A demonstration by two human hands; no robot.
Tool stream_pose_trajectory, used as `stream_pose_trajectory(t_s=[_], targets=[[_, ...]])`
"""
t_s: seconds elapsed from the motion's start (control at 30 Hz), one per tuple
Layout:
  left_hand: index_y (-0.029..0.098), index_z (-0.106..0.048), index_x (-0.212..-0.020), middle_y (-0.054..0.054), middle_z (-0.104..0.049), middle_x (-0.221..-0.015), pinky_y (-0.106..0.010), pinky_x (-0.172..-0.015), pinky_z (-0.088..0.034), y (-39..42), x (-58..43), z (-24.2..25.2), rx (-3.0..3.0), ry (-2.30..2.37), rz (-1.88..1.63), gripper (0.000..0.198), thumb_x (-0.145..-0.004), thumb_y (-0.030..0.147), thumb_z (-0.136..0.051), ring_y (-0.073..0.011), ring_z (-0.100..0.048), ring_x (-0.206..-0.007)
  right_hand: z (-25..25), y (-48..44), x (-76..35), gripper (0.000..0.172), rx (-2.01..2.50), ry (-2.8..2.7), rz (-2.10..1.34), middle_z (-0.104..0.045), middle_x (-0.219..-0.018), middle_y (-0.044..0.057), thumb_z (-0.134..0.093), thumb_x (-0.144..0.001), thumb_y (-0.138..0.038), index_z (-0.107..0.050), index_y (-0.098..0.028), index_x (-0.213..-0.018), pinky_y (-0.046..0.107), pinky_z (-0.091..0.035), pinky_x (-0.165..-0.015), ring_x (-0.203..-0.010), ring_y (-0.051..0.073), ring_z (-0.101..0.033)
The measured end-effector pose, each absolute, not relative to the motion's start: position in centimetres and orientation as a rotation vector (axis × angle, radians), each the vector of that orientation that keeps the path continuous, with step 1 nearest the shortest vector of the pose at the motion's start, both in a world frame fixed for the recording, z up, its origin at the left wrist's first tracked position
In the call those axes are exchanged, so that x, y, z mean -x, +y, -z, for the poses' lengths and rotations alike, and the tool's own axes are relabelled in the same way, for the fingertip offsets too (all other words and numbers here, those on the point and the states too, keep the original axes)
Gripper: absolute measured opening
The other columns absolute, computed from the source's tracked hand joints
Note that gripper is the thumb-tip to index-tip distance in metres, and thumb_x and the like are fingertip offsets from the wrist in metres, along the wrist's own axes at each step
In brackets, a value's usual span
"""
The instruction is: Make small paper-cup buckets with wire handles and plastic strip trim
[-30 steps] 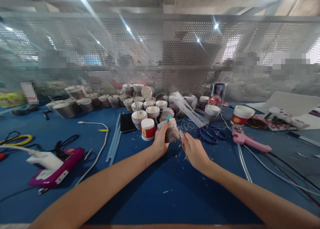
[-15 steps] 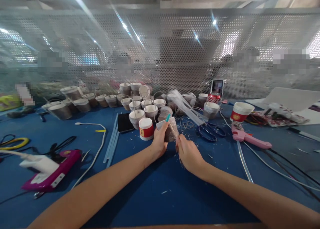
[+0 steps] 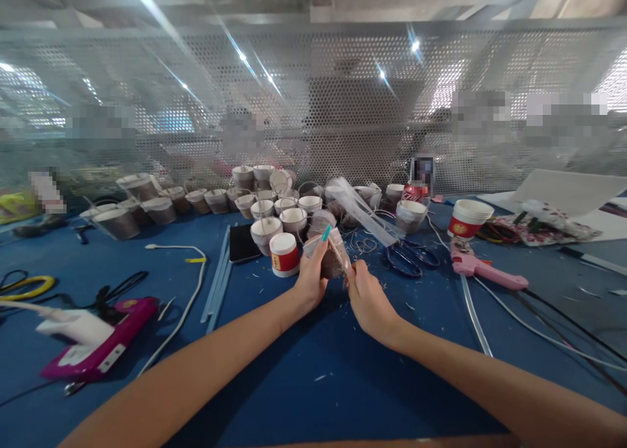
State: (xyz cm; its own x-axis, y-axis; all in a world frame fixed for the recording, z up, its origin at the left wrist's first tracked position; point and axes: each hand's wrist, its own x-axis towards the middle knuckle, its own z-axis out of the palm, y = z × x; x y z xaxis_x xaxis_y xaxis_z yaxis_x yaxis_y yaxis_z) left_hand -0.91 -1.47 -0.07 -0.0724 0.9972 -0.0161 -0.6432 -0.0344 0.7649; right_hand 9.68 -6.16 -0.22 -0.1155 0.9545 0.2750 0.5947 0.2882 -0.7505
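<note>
Above the blue table's middle, my left hand point(image 3: 311, 277) is closed around a small paper cup point(image 3: 333, 264) wrapped in brown fabric, tilted over. The thumb, with its long turquoise nail, presses on the pale rim side. My right hand point(image 3: 371, 302) pinches the right edge of the cup's wrapping, fingertips close together; part of what they grip is hidden. Just left of the held cup stands a red and white paper cup point(image 3: 285, 255), upside down. Behind my hands are several wrapped cups with thin handles, one being a cup point(image 3: 267, 232) beside the upturned one.
Blue-handled scissors point(image 3: 410, 257) lie right of my hands by a clear plastic strip bundle point(image 3: 365, 209). Further right are a pink glue gun point(image 3: 484, 270) and another red and white cup point(image 3: 469, 219). Glue sticks point(image 3: 218, 275), a black phone point(image 3: 245, 243) and a magenta power strip point(image 3: 100, 350) lie left.
The view has shifted slightly. My right fingers have moved up a little along the wrapping's right edge, and the cup is tilted a bit more. Both hands keep their hold.
</note>
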Motion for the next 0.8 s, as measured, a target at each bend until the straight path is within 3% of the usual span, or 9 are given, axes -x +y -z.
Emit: stream_pose_trajectory(t_s=[0.1,0.23,0.4,0.57,0.8], targets=[[0.020,-0.058,-0.083,0.002,-0.060,-0.074,-0.024,-0.064,-0.044,-1.6,0.9,0.1,-0.665,0.735,-1.525,0.029,-0.063,0.038,-0.069,-0.0121,-0.056,-0.068,0.5,-6.1,-9.8,0.009,1.397,-1.801,-0.620,-0.051,-0.064,0.002,-0.026,-0.086,-0.021,-0.025,-0.022,-0.077,0.024,-0.032,-0.046,-0.050,0.013,-0.048],[0.020,-0.057,-0.086,0.002,-0.060,-0.076,-0.024,-0.066,-0.043,-1.7,1.0,0.0,-0.674,0.755,-1.523,0.030,-0.065,0.039,-0.068,-0.0119,-0.056,-0.071,0.6,-6.1,-9.9,0.012,1.425,-1.862,-0.567,-0.049,-0.061,0.000,-0.029,-0.081,-0.014,-0.021,-0.023,-0.077,0.024,-0.032,-0.046,-0.051,0.013,-0.048],[0.020,-0.056,-0.084,0.004,-0.057,-0.070,-0.021,-0.063,-0.042,-1.8,1.1,-0.1,-0.680,0.747,-1.549,0.029,-0.064,0.036,-0.068,-0.0098,-0.054,-0.066,-0.2,-6.0,-10.0,0.008,1.564,-1.935,-0.444,-0.050,-0.056,0.000,-0.031,-0.087,-0.023,-0.028,-0.021,-0.080,0.024,-0.028,-0.046,-0.049,0.016,-0.051],[0.019,-0.055,-0.087,0.002,-0.059,-0.075,-0.023,-0.065,-0.043,-1.9,1.0,-0.2,-0.734,0.737,-1.543,0.032,-0.065,0.038,-0.068,-0.0112,-0.056,-0.068,-0.7,-5.9,-9.9,0.009,1.684,-2.027,-0.297,-0.055,-0.055,0.003,-0.029,-0.090,-0.022,-0.036,-0.017,-0.086,0.024,-0.024,-0.046,-0.052,0.019,-0.055],[0.020,-0.055,-0.089,0.002,-0.059,-0.078,-0.023,-0.066,-0.043,-2.0,1.0,-0.2,-0.786,0.715,-1.569,0.029,-0.067,0.034,-0.067,-0.0112,-0.056,-0.070,-0.7,-6.3,-9.8,0.012,1.550,-1.959,-0.565,-0.050,-0.043,-0.003,-0.027,-0.089,-0.018,-0.039,-0.017,-0.088,0.022,-0.031,-0.045,-0.041,0.015,-0.051]])
